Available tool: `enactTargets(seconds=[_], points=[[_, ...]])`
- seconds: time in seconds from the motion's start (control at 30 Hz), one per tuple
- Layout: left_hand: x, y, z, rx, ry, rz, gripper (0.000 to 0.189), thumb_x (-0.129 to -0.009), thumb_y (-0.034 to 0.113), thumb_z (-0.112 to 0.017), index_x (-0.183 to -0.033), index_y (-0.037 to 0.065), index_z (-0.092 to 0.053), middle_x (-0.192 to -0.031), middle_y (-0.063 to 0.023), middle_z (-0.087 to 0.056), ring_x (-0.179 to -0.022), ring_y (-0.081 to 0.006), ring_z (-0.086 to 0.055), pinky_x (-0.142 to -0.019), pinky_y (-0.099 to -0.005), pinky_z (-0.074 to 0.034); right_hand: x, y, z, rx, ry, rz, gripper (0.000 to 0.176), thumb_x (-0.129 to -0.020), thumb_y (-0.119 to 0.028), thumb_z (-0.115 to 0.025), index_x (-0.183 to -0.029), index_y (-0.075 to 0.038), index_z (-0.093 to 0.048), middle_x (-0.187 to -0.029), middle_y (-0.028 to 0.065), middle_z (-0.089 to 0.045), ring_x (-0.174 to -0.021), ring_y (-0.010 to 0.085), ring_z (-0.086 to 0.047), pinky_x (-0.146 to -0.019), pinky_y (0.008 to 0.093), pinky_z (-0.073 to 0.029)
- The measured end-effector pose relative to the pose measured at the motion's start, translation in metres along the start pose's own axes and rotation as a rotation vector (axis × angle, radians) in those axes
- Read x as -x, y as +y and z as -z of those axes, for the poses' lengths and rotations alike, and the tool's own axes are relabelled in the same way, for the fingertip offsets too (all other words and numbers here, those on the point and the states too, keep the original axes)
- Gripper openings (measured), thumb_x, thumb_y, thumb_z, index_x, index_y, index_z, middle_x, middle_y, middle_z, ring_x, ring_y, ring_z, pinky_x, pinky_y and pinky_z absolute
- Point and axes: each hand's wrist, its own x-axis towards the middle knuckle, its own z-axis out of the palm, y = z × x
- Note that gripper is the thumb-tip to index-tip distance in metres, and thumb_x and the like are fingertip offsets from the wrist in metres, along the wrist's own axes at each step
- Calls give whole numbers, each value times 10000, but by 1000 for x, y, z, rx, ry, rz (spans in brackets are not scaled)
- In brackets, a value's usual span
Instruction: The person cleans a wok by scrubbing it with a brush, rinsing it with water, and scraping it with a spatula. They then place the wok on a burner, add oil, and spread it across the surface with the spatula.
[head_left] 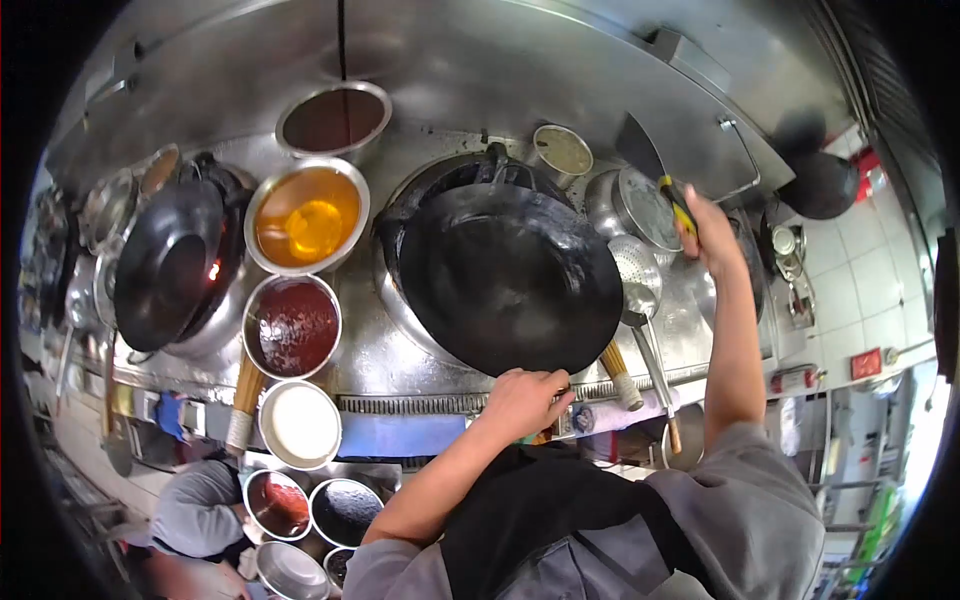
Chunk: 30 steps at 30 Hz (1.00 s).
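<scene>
My left hand (525,400) is closed on the near edge of a large black wok (500,280), where the wok's handle is hidden under my fingers. The wok sits tilted toward me on the burner, and its inside is dark and bare. Raised on the right, my right hand (706,232) grips a scraper (645,150) by its yellow and black handle. The scraper's dark, wide blade points up and away, over a steel pot (640,205) and apart from the wok. Below that hand lie a perforated skimmer (633,262) and a steel ladle (640,298).
Left of the wok stand bowls of amber oil (308,215), dark red sauce (291,325) and white contents (300,422). A second wok (170,265) sits farther left, with flame beside it. Bamboo brushes (622,375) flank the burner. Another person's sleeve (200,508) shows lower left.
</scene>
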Motion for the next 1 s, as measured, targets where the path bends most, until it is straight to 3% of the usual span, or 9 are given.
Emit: enactTargets(seconds=[0.07, 0.23, 0.33, 0.43, 0.53, 0.67, 0.73, 0.8, 1.0], points=[[-3, 6, 1, -101, -37, 95, 230, -832, 307, -661, -823, 86, -596, -721, -86, -637, -689, -320, -639, -652, -437, -499, 37, 64, 29, -408, -34, -105, 261, -957, -345, -566, -917, -91, -521, -690, 10, -550, -474, 88, -460, -397, 222, -329], [-18, 26, -14, -261, -48, 175, 267, -832, 306, -656, -747, 63, -582, -721, -122, -638, -710, -335, -645, -623, -453, -506, 97, 172, 57, -661, -164, -139, 162, -943, -179, -557, -1040, -70, -485, -809, 59, -550, -511, 115, -474, -414, 246, -350], [-23, 36, -31, -437, -50, 364, 283, -823, 319, -667, -710, 76, -576, -665, -120, -643, -657, -341, -648, -593, -456, -508, 119, 188, 75, -444, -155, -160, 253, -950, -193, -559, -1150, -46, -508, -739, 27, -538, -513, 78, -453, -420, 230, -344], [-16, 36, -37, -530, 86, 260, 334, -790, 331, -697, -632, 83, -539, -581, -112, -599, -570, -317, -623, -508, -426, -483, 136, 207, 100, -200, -91, -120, 432, -933, -207, -593, -1316, -55, -463, -703, 3, -514, -526, 52, -426, -445, 214, -335], [-17, 54, -24, -593, 139, 234, 356, -746, 308, -749, -593, 80, -521, -557, -103, -576, -533, -296, -604, -481, -400, -462, 167, 217, 123, -241, -86, -6, 558, -909, -218, -628, -1405, -83, -411, -759, 4, -513, -506, 41, -365, -441, 208, -288], [-26, 87, -20, -618, 161, 263, 374, -702, 273, -795, -574, 72, -507, -534, -89, -550, -488, -288, -571, -463, -384, -439, 172, 240, 155, -115, -152, 105, 512, -871, -148, -648, -1352, -81, -488, -771, 4, -533, -651, 100, -456, -597, 247, -392], [-26, 85, -27, -643, 143, 277, 362, -708, 275, -795, -583, 73, -523, -531, -82, -547, -482, -287, -564, -458, -384, -432, 163, 229, 159, -77, -142, 4, 450, -870, -119, -641, -1302, -61, -527, -801, 25, -565, -697, 128, -485, -673, 265, -424], [-26, 85, -34, -660, 153, 260, 355, -719, 284, -792, -588, 75, -537, -530, -79, -546, -483, -283, -564, -456, -380, -429, 145, 228, 158, 115, -80, 107, 379, -870, -104, -639, -1238, -43, -574, -876, 69, -626, -717, 146, -534, -709, 282, -456], [-36, 86, -29, -625, 234, 209, 344, -728, 291, -790, -593, 80, -555, -547, -74, -554, -504, -279, -573, -470, -377, -437, 106, 159, 117, 27, -93, 485, 291, -884, -101, -618, -1174, -75, -623, -1040, 115, -669, -954, 209, -623, -857, 315, -465]])
